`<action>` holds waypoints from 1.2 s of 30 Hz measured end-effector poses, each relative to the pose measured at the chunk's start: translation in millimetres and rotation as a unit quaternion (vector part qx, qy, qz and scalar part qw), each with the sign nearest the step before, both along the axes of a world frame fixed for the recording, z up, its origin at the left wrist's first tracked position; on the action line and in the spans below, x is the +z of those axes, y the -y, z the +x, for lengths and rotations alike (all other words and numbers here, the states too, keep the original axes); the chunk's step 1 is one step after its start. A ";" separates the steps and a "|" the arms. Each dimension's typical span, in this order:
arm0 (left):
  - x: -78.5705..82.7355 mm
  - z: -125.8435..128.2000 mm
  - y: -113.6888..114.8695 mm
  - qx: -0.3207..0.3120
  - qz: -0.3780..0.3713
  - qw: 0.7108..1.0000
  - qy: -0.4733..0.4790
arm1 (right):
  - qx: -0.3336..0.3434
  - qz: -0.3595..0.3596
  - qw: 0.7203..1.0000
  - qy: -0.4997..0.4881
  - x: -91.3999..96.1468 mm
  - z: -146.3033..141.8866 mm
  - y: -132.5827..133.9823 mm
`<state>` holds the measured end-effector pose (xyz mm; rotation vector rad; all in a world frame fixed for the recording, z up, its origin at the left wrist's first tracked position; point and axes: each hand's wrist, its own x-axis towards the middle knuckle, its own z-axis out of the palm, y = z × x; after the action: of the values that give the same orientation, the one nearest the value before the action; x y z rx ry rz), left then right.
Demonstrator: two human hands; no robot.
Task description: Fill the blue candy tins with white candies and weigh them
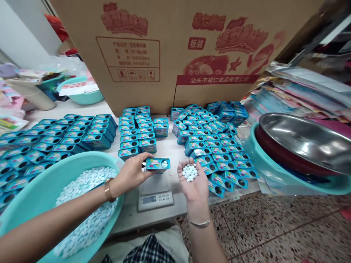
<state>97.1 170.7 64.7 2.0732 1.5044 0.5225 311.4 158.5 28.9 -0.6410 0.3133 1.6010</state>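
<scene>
My left hand [131, 172] grips a small blue tin [157, 165] by its left end, with printed lettering and a round opening on top. White candies show in that opening. Below the tin lies a white digital scale [156, 201]; I cannot tell whether the tin touches its plate. My right hand [196, 188] is palm up and cupped, apart from the tin, holding a small heap of white candies [189, 172]. Under my left forearm stands a turquoise basin [119, 206] with many loose pale candies [90, 182] in it.
Rows of blue tins stand at the left [68, 137], middle [138, 132] and right [216, 146] of the white table. A large printed cardboard box [170, 47] rises behind them. At the right are stacked basins, a steel bowl [309, 140] on top, near printed sheets [296, 95].
</scene>
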 end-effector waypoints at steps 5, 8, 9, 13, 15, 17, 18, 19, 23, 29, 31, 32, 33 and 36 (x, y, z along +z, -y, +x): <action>-26.1 -16.1 21.1 0.002 -0.046 0.997 -0.054 | 0.007 0.003 1.000 -0.013 -3.8 11.6 5.2; -6.9 -26.1 34.2 -0.031 0.017 0.998 -0.047 | 0.005 0.027 1.000 -0.013 -3.6 16.8 8.9; 5.5 -29.5 37.3 -0.035 0.046 0.998 -0.024 | 0.005 0.040 0.999 -0.015 -3.3 18.3 10.1; 58.0 -42.8 41.5 0.014 0.157 0.984 0.085 | 0.017 0.068 0.997 -0.026 -3.0 20.8 13.3; 72.0 -48.4 40.8 0.045 0.181 0.978 0.098 | 0.026 0.075 0.996 -0.032 -3.2 19.3 13.9; 74.4 -52.7 39.8 0.054 0.187 0.977 0.092 | 0.035 0.080 0.995 -0.037 -3.3 17.1 13.9; 72.4 -54.2 39.3 0.053 0.186 0.977 0.088 | 0.038 0.081 0.995 -0.039 -3.3 16.1 13.8; 69.2 -55.3 39.0 0.050 0.184 0.978 0.086 | 0.040 0.082 0.995 -0.040 -3.2 15.3 13.6; 55.7 -54.7 38.0 0.022 0.169 0.982 0.076 | 0.037 0.081 0.995 -0.033 -2.6 14.4 12.5; 49.6 -46.4 33.5 -0.023 0.152 0.988 0.021 | 0.038 0.077 0.996 -0.035 -2.2 13.9 11.2; 47.1 -42.6 31.3 -0.032 0.147 0.989 0.007 | 0.038 0.077 0.996 -0.037 -2.8 14.1 10.7; 44.9 -40.0 30.2 -0.038 0.144 0.989 0.001 | 0.038 0.077 0.996 -0.039 -3.4 14.1 10.3; 41.9 -36.6 29.3 -0.046 0.139 0.989 -0.011 | 0.038 0.075 0.996 -0.041 -4.1 14.0 9.8; 27.9 -21.2 26.2 -0.093 0.120 0.984 -0.098 | 0.038 0.071 0.996 -0.047 -6.3 11.9 7.6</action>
<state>75.8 144.4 92.6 2.4863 1.3889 0.4575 323.3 150.8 22.6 -0.4747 0.2442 1.7122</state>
